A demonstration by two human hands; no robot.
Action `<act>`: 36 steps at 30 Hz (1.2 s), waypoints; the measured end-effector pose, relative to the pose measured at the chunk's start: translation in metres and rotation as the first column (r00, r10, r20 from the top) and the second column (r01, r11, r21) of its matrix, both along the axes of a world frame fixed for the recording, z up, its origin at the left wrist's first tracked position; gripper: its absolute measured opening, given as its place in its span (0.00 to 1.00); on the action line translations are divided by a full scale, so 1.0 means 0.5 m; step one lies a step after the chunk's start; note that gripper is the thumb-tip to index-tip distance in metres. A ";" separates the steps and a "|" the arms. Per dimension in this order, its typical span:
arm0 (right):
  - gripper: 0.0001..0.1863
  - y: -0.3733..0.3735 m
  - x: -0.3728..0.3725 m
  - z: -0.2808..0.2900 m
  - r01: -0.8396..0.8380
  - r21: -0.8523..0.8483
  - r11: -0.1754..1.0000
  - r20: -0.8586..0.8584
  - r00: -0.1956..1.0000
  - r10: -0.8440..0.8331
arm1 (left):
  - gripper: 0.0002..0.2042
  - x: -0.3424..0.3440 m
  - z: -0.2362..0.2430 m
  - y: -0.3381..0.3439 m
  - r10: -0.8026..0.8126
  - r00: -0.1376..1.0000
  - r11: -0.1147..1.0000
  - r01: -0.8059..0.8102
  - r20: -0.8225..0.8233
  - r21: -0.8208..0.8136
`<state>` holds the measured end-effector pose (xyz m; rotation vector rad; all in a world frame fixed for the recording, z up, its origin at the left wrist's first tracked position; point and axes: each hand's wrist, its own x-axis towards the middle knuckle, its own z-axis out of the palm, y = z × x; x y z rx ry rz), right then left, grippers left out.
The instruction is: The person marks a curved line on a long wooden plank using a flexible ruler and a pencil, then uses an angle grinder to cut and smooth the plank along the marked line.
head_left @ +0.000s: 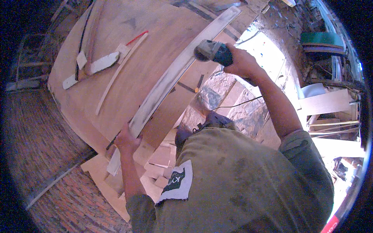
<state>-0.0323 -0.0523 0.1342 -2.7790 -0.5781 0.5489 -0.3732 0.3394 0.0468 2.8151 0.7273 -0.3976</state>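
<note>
A long pale wooden board [171, 75] lies slantwise across a wide plywood table [116, 89], whitish along its upper face. My left hand [127, 140] is closed round the board's near-left end. In my right hand [243, 62] is an angle grinder [222, 54] with a dark body and a grey head. The grinder's head is over the board's right edge, towards its far end; whether its disc touches the wood cannot be made out. My right fingers wrap round the tool's body and are partly hidden.
Left of the board lie a thin curved wooden strip [120, 73] with a red tip and several white offcuts [105, 63]. Wood scraps [159, 155] litter the floor beneath the table edge. A dark cable [241, 103] crosses near my body. A brick wall [42, 132] stands at left.
</note>
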 end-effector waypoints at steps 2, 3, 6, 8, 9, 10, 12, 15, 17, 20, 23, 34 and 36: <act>0.44 -0.026 0.037 -0.003 0.006 0.012 1.000 0.062 0.998 -0.007 | 0.36 -0.002 -0.008 0.002 -0.002 1.000 1.000 0.002 0.017 0.000; 0.46 -0.039 0.057 -0.003 0.009 0.019 1.000 0.093 0.996 -0.011 | 0.35 -0.001 -0.011 0.003 -0.004 0.999 1.000 0.004 0.041 -0.013; 0.50 -0.073 0.125 0.004 0.060 0.012 0.998 0.071 0.996 -0.060 | 0.33 -0.002 -0.007 -0.003 0.002 0.995 0.999 0.003 0.103 -0.051; 0.49 -0.112 0.165 -0.008 0.069 0.075 0.995 0.108 0.991 -0.077 | 0.32 -0.002 -0.008 0.000 0.015 0.990 0.997 -0.004 0.137 -0.077; 0.49 -0.128 0.183 -0.009 0.084 0.095 0.992 0.111 0.989 -0.095 | 0.32 -0.004 -0.017 0.003 0.023 0.989 0.995 -0.009 0.148 -0.095; 0.48 -0.135 0.194 -0.007 0.099 0.116 0.988 0.112 0.987 -0.112 | 0.32 -0.001 -0.015 0.001 0.031 0.987 0.993 -0.014 0.157 -0.113; 0.48 -0.141 0.203 -0.012 0.083 0.077 0.994 0.099 0.991 -0.090 | 0.32 0.003 -0.007 -0.004 0.069 0.997 0.996 -0.067 0.037 -0.056; 0.43 -0.106 0.166 -0.015 -0.016 0.137 0.991 0.060 0.998 0.007 | 0.32 0.015 0.013 -0.014 0.038 0.999 0.999 -0.038 0.020 0.023; 0.40 -0.064 0.112 -0.028 -0.124 0.195 0.973 0.048 0.992 0.117 | 0.33 0.023 0.021 -0.017 0.022 1.000 0.999 -0.023 0.018 0.028; 0.33 0.001 0.046 -0.004 -0.216 0.119 0.969 -0.094 0.969 0.227 | 0.32 0.013 0.002 -0.003 0.033 0.999 0.999 -0.032 0.042 -0.036; 0.33 0.006 0.040 0.003 -0.223 0.087 0.971 -0.116 0.966 0.233 | 0.31 0.008 -0.013 0.002 0.002 0.988 0.996 0.011 0.158 -0.084; 0.43 -0.134 0.229 0.002 0.046 0.003 0.999 0.043 0.998 -0.046 | 0.31 0.010 -0.009 0.009 0.005 0.996 0.994 0.005 0.094 -0.106; 0.43 -0.152 0.255 0.004 0.055 0.004 0.998 0.036 0.998 -0.056 | 0.31 0.008 -0.005 -0.003 0.037 0.999 0.999 -0.037 0.016 -0.013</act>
